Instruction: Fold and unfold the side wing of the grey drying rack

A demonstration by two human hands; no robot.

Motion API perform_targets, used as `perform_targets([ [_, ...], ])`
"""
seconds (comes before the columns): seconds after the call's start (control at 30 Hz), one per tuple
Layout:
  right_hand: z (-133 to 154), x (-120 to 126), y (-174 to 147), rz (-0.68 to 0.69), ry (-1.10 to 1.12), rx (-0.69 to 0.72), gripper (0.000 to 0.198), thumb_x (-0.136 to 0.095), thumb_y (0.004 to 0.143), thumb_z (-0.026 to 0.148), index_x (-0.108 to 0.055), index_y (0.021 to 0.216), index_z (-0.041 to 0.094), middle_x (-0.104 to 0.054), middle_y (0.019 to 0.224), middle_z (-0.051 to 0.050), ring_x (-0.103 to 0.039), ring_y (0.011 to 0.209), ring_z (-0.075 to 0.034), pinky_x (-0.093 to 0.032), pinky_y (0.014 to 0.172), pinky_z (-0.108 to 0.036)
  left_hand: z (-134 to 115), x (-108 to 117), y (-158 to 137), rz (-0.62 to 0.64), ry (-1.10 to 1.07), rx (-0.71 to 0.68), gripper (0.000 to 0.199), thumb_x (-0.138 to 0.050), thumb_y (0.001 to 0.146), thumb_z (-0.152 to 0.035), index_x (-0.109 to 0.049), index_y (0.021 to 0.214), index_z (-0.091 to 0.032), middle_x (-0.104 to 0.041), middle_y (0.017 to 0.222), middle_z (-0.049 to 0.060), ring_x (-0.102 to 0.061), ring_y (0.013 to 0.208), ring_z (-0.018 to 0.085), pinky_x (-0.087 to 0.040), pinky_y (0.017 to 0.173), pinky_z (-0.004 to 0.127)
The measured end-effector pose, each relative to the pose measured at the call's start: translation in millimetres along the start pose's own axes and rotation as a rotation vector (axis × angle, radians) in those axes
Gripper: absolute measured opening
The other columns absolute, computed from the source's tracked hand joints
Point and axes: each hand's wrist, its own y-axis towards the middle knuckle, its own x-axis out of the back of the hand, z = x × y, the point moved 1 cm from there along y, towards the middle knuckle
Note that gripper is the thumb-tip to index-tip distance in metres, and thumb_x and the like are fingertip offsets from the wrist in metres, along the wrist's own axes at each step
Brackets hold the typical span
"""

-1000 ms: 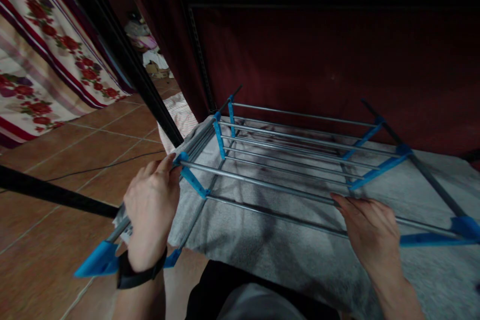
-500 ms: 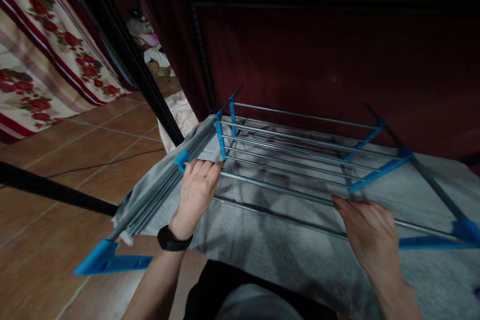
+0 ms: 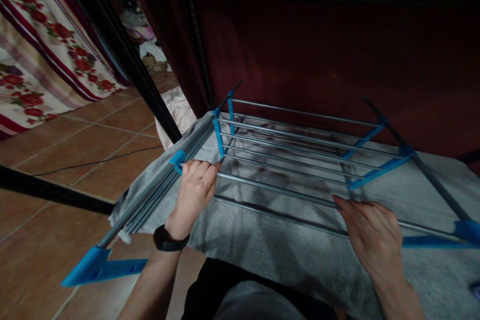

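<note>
A blue-jointed metal rack [image 3: 285, 133] rests on a grey blanket [image 3: 255, 245], its front bar [image 3: 275, 189] clamped in the curled fingers of the left hand [image 3: 198, 185] and right hand [image 3: 373, 230] — uneven pressure might tip it, since one blue corner [image 3: 93, 266] juts past the blanket's left edge.

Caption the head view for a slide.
Left hand and right hand hold one bar of a blue-jointed metal rack over grey cloth.

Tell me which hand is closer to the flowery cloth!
Left. The left hand, on the rack's bar, is right of the cloth and nearer the camera; the right hand is on the same bar, farther right.
</note>
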Motion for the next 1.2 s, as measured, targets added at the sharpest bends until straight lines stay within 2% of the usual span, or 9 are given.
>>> perform_targets([
  [0.13, 1, 1, 0, 0.012, 0.009, 0.009, 0.052, -0.061, 0.101, 0.014, -0.058, 0.15, 0.031, -0.074, 0.097, -0.002, -0.067, 0.087, -0.021, -0.046, 0.094, -0.038, 1, -1, -2, -0.02, -0.014, 0.011, 0.027, -0.044, 0.102, -0.015, -0.069, 0.113, -0.018, -0.063, 0.083, 0.006, -0.055, 0.085, 0.027, -0.039, 0.082, 0.042],
  [0.4, 4, 2, 4, -0.002, 0.019, 0.009, 0.047, -0.064, 0.101, 0.016, -0.06, 0.146, 0.029, -0.074, 0.098, -0.003, -0.068, 0.088, -0.021, -0.047, 0.093, -0.039, 1, 1, -2, 0.021, 0.008, 0.005, 0.029, -0.041, 0.103, -0.017, -0.067, 0.116, -0.019, -0.062, 0.083, 0.005, -0.053, 0.083, 0.026, -0.039, 0.082, 0.043],
  [0.53, 3, 2, 3, 0.002, 0.023, 0.006, 0.043, -0.064, 0.101, 0.02, -0.062, 0.144, 0.028, -0.075, 0.101, -0.003, -0.068, 0.091, -0.021, -0.048, 0.095, -0.039, 2, 3, -1, 0.079, 0.0, 0.032, 0.03, -0.038, 0.104, -0.019, -0.065, 0.117, -0.022, -0.061, 0.084, 0.003, -0.054, 0.087, 0.026, -0.039, 0.083, 0.043],
  [0.67, 6, 2, 5, 0.013, 0.043, -0.03, 0.041, -0.062, 0.101, 0.019, -0.064, 0.141, 0.028, -0.076, 0.1, -0.003, -0.068, 0.091, -0.021, -0.049, 0.096, -0.039, 4, 7, 2, 0.087, -0.026, 0.033, 0.027, -0.037, 0.104, -0.022, -0.064, 0.109, -0.025, -0.06, 0.081, 0.003, -0.055, 0.087, 0.026, -0.037, 0.08, 0.042],
  [0.83, 13, 4, 10, 0.039, 0.065, -0.096, 0.044, -0.059, 0.1, 0.015, -0.064, 0.141, 0.029, -0.078, 0.105, -0.003, -0.07, 0.095, -0.02, -0.05, 0.097, -0.04, 9, 7, 4, 0.119, 0.008, 0.017, 0.021, -0.039, 0.105, -0.023, -0.059, 0.11, -0.026, -0.06, 0.08, 0.001, -0.057, 0.087, 0.026, -0.037, 0.082, 0.041],
  [1.07, 17, 7, 5, 0.005, 0.079, -0.169, 0.043, -0.054, 0.102, 0.013, -0.061, 0.141, 0.029, -0.077, 0.118, -0.005, -0.071, 0.109, -0.021, -0.048, 0.11, -0.045, 20, -1, 5, 0.031, -0.017, -0.049, 0.013, -0.042, 0.1, -0.028, -0.055, 0.101, -0.03, -0.059, 0.074, 0.0, -0.054, 0.081, 0.028, -0.034, 0.078, 0.043],
  [1.2, 15, 8, -1, 0.002, 0.081, -0.229, 0.046, -0.051, 0.102, 0.012, -0.06, 0.143, 0.031, -0.075, 0.124, -0.006, -0.069, 0.116, -0.023, -0.047, 0.114, -0.049, 24, -4, 2, 0.009, -0.07, -0.07, 0.014, -0.043, 0.099, -0.029, -0.054, 0.105, -0.035, -0.055, 0.074, 0.0, -0.052, 0.081, 0.03, -0.032, 0.076, 0.044],
])
